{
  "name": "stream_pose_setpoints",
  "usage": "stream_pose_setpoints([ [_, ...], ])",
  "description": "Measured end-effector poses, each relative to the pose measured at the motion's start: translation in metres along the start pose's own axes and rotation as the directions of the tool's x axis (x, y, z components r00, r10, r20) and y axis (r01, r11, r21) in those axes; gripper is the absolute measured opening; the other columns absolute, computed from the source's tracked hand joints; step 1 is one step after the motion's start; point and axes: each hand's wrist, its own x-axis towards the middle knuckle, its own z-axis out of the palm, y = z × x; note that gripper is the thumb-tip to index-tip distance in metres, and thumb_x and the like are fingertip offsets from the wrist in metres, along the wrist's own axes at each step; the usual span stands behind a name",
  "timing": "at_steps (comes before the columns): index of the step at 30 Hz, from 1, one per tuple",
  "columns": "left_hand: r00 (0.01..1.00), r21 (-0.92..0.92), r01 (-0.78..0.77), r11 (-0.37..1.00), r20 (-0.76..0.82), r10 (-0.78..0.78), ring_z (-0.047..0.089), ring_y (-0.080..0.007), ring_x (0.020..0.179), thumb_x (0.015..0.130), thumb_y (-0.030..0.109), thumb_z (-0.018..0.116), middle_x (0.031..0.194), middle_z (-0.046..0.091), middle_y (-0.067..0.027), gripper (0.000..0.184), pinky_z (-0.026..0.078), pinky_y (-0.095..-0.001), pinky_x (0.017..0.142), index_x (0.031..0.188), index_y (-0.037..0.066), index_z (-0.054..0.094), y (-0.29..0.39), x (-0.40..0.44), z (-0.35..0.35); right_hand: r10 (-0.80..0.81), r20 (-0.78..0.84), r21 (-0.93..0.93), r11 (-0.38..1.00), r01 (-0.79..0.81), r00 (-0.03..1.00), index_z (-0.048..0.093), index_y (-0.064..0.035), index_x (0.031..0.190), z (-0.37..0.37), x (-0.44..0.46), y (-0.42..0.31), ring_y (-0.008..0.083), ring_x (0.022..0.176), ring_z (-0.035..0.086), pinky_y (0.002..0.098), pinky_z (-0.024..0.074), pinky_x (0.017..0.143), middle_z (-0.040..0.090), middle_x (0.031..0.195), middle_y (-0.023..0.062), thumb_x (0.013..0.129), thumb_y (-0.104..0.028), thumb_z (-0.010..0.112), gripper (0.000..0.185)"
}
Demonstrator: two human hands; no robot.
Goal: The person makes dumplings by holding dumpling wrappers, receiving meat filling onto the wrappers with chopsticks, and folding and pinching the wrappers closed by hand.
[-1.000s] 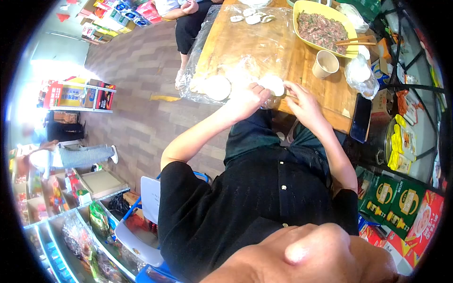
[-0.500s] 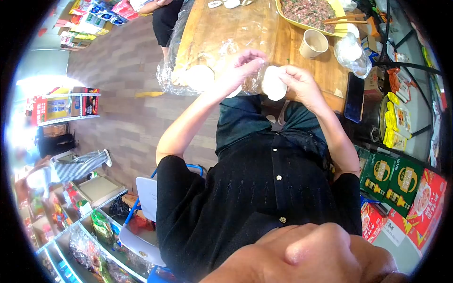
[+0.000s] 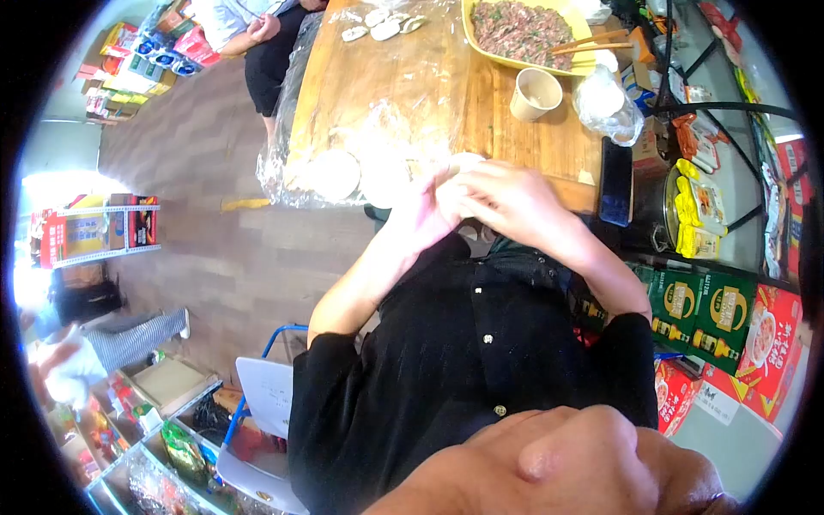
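My left hand (image 3: 424,210) and my right hand (image 3: 508,199) meet at the table's near edge, fingers closed together. Between them shows the pale edge of a dough wrapper (image 3: 464,160); most of it is hidden by the fingers. Left of my hands, a round dough wrapper (image 3: 335,174) lies on clear plastic film (image 3: 276,176), and a bright, overexposed white patch is beside it. Farther back sit several pale filled dough pieces (image 3: 386,29). A yellow tray (image 3: 473,39) holds minced meat filling (image 3: 524,33), with chopsticks (image 3: 590,46) resting across its right side.
Beside the tray stand a paper cup (image 3: 536,94) and a clear plastic bag (image 3: 608,105) with something white inside. A black phone (image 3: 616,182) lies at the wooden table's (image 3: 566,150) right edge. Another person's hand (image 3: 263,28) is at upper left. A chair (image 3: 264,395) stands behind my left side.
My hands were apart, the right holding the dough wrapper by its edge and the left raised over the film. Now they are together around the wrapper. The view has shifted slightly.
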Motion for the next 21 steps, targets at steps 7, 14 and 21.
stream_pose_setpoints([
  [7,0.998,0.25,-0.019,0.968,-0.059,0.034,0.052,-0.0285,0.123,0.092,0.016,0.051,0.131,0.053,-0.0217,0.053,0.039,-0.0393,0.107,0.137,-0.006,0.038,-0.005,-0.002,0.016,0.36,-0.688,0.162,0.923,-0.35,0.63,0.059,-0.0022,0.118,-0.111,0.005,0.111,0.0145,0.073,0.06,0.0273,0.0488,0.067,0.063,0.082,0.0082,0.087,-0.028,0.066,0.041],
  [14,0.995,0.413,0.097,0.905,-0.022,-0.097,0.05,-0.0302,0.125,0.094,0.017,0.051,0.132,0.051,-0.024,0.052,0.036,-0.0379,0.109,0.137,-0.009,0.036,-0.025,0.01,0.008,0.511,-0.457,0.368,0.854,-0.368,0.728,0.06,0.0029,0.117,-0.141,0.067,0.183,0.0122,0.079,0.062,0.0248,0.0524,0.067,0.063,0.099,0.0068,0.089,-0.029,0.064,0.043],
  [21,0.985,0.374,0.171,0.911,-0.083,-0.15,0.052,-0.027,0.122,0.096,0.013,0.048,0.129,0.055,-0.0203,0.045,0.038,-0.0364,0.107,0.135,-0.008,0.041,-0.023,0.02,0.002,0.435,-0.459,0.477,0.856,-0.198,0.775,0.067,0.002,0.104,-0.17,0.053,0.155,0.012,0.09,0.064,0.0241,0.0551,0.077,0.065,0.101,0.0072,0.092,-0.017,0.061,0.023],
])
